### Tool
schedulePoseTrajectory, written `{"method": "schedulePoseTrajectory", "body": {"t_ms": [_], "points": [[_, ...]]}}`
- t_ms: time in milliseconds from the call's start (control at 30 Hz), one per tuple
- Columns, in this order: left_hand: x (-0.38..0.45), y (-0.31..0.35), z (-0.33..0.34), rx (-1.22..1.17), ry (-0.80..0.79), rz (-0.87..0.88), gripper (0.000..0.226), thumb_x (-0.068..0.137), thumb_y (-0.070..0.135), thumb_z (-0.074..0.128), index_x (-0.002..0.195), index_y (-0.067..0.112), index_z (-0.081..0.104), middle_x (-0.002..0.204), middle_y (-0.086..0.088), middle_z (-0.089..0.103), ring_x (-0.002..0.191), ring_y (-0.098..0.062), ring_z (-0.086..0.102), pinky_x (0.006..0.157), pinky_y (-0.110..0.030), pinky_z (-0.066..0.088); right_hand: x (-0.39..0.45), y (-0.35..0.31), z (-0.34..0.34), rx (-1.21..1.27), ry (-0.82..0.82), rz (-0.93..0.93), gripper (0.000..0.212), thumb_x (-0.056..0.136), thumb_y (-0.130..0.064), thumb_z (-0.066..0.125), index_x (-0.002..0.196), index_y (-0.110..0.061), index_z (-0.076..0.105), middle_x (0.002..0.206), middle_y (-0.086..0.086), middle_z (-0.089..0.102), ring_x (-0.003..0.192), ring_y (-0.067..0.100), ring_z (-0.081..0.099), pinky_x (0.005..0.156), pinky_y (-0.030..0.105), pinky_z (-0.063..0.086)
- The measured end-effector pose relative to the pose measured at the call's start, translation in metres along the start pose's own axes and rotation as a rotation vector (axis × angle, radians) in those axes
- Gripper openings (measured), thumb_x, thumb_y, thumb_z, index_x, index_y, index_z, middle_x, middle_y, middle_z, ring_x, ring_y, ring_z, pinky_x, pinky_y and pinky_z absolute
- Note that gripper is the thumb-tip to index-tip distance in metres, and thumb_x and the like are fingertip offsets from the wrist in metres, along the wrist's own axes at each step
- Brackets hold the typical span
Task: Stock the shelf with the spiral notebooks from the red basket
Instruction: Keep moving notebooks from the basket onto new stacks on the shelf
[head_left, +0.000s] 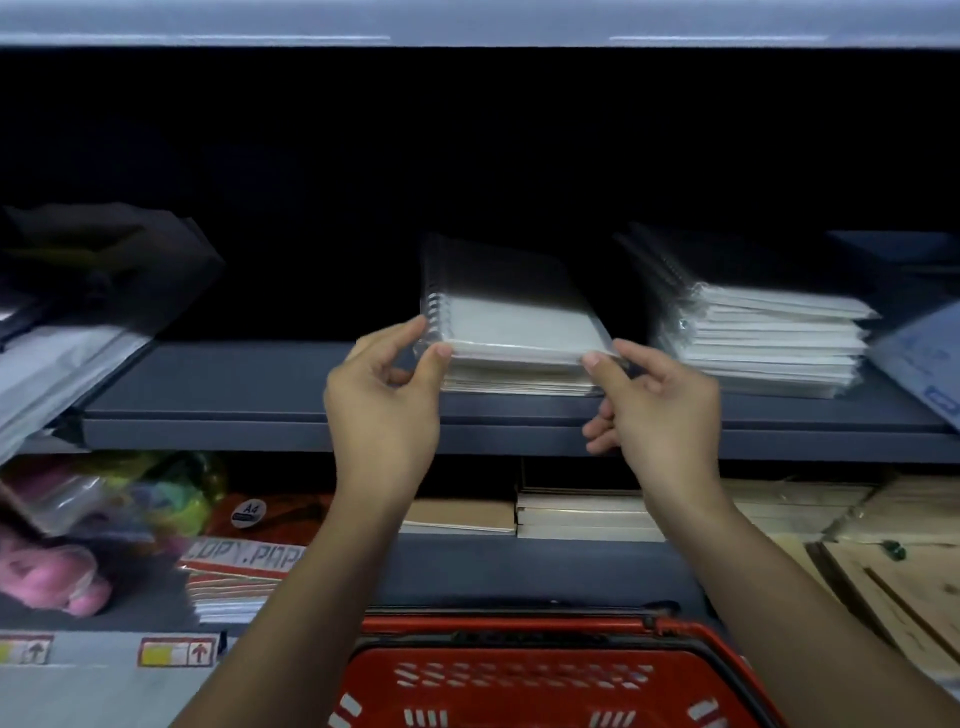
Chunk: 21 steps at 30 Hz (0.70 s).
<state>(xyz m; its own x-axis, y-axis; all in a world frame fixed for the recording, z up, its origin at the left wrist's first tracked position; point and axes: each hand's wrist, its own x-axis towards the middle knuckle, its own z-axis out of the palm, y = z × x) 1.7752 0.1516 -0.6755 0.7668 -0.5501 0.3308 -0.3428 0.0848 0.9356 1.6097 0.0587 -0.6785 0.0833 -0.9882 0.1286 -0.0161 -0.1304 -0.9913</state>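
The step in hand looks like placing: a spiral notebook (511, 325) is being set on top of a short pile of the same notebooks (519, 376) in the middle of the grey shelf (249, 384).

Left to right: the left hand (387, 400) reaches up from below, wrist straight, and pinches the notebook's near left corner beside the wire spiral, thumb and forefinger closed on the edge, the other fingers loosely curled behind. The notebook lies flat or nearly so, its spiral running away into the dark of the shelf. The right hand (657, 410) mirrors the left, thumb and forefinger pinching the near right corner, the lower fingers curled down in front of the shelf lip. Further right stands a taller stack (769, 343) of wrapped notebooks, apart from the middle pile.

The next move, as I judge it, calls for squaring the notebook with the pile under it, letting go with both hands, then reaching down to the red basket (524, 680) just below the forearms; its contents are not visible.
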Motion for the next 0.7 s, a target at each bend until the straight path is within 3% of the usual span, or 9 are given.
{"method": "schedulePoseTrajectory", "body": {"t_ms": [67,200,300,400,500,567,700], "points": [[0.007,0.001,0.008,-0.041,-0.002,-0.055,0.032,0.09,0.031,0.074,0.122,0.026,0.071,0.11,-0.022,0.07,0.066,-0.006,0.054,0.065,-0.015,0.045,0.013,0.0,0.005,0.016,-0.007,0.022,0.044,0.091,-0.026,0.074,0.132,-0.019,0.063,0.053,0.003,0.059,0.044,0.022,0.061,0.048,0.036,0.058],[0.012,0.004,0.01,-0.144,-0.012,-0.138,0.034,0.09,0.03,0.074,0.124,0.029,0.07,0.087,0.01,0.072,0.062,0.005,0.061,0.079,-0.024,0.058,0.02,0.004,0.006,0.044,-0.038,0.02,0.048,0.092,-0.027,0.073,0.137,-0.019,0.059,0.055,0.002,0.061,0.047,0.02,0.063,0.052,0.037,0.06],[0.006,0.003,0.0,-0.154,-0.015,-0.142,0.038,0.09,0.029,0.074,0.127,0.029,0.066,0.071,0.016,0.06,0.061,-0.01,0.056,0.067,-0.019,0.055,0.006,0.003,-0.001,0.011,-0.038,-0.024,0.059,0.094,-0.033,0.07,0.147,-0.021,0.047,0.059,0.003,0.066,0.05,0.018,0.065,0.056,0.034,0.06],[-0.013,0.008,-0.012,-0.109,-0.065,-0.117,0.037,0.09,0.031,0.074,0.125,0.034,0.064,0.076,0.006,0.059,0.063,-0.019,0.051,0.057,-0.014,0.05,-0.019,0.0,-0.014,-0.036,-0.057,-0.06,0.063,0.095,-0.034,0.067,0.15,-0.02,0.039,0.066,0.005,0.069,0.053,0.017,0.068,0.058,0.027,0.057],[-0.04,0.011,-0.031,-0.071,-0.092,-0.112,0.032,0.09,0.03,0.073,0.122,0.032,0.067,0.085,0.011,0.068,0.059,-0.009,0.057,0.056,-0.012,0.051,-0.051,-0.001,-0.036,-0.103,-0.106,-0.053,0.056,0.096,-0.032,0.067,0.145,-0.021,0.044,0.07,0.009,0.069,0.056,0.017,0.068,0.055,0.023,0.055],[-0.06,0.007,-0.044,-0.072,-0.108,-0.143,0.031,0.091,0.028,0.072,0.122,0.028,0.069,0.097,0.014,0.072,0.06,-0.002,0.06,0.055,-0.014,0.05,-0.077,0.008,-0.054,-0.109,-0.143,0.004,0.045,0.096,-0.03,0.067,0.136,-0.021,0.05,0.068,0.008,0.068,0.055,0.017,0.066,0.054,0.026,0.056],[-0.112,-0.018,-0.063,-0.086,-0.201,-0.305,0.028,0.091,0.021,0.072,0.119,0.02,0.071,0.096,0.003,0.075,0.067,0.0,0.064,0.056,-0.016,0.049,-0.134,0.048,-0.077,-0.175,-0.272,0.208,0.031,0.095,-0.025,0.068,0.122,-0.018,0.057,0.065,0.004,0.066,0.051,0.018,0.062,0.051,0.037,0.056]]}}
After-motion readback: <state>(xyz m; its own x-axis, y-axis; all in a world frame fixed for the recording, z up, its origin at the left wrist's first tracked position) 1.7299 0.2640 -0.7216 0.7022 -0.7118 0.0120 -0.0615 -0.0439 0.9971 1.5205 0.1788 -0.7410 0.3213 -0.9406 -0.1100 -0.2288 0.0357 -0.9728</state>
